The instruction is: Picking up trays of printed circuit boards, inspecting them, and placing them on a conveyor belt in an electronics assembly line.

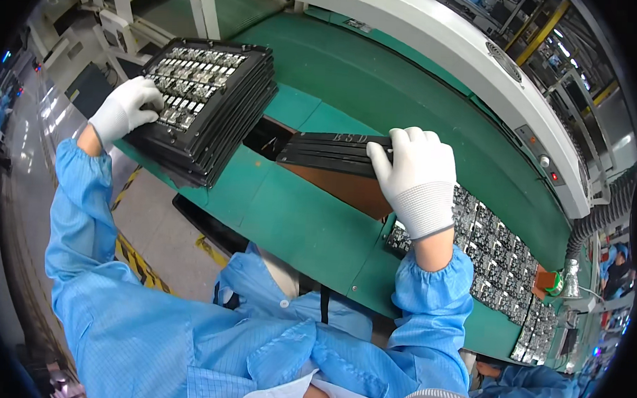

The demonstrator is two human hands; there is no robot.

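Note:
At the left stands a tall stack of black trays (255, 98). Its top tray holds rows of small circuit boards (195, 77). My left hand (127, 110), in a white glove, is at that tray's left edge, fingers curled and thumb apart, with nothing visible between them. Right of the middle lies a lower stack of flat black trays (328, 150) with a brown face (340, 189) below. My right hand (417, 168), also gloved in white, grips its right end, thumb on the near side. The fingertips' far side is hidden.
A green bench (282, 208) runs diagonally beneath everything. Many circuit board panels (495, 255) lie at the right, beside a green tape roll (555, 283). A long white machine housing (442, 40) curves along the back. A flexible duct (606, 207) and another person's blue sleeve (532, 390) are at the right.

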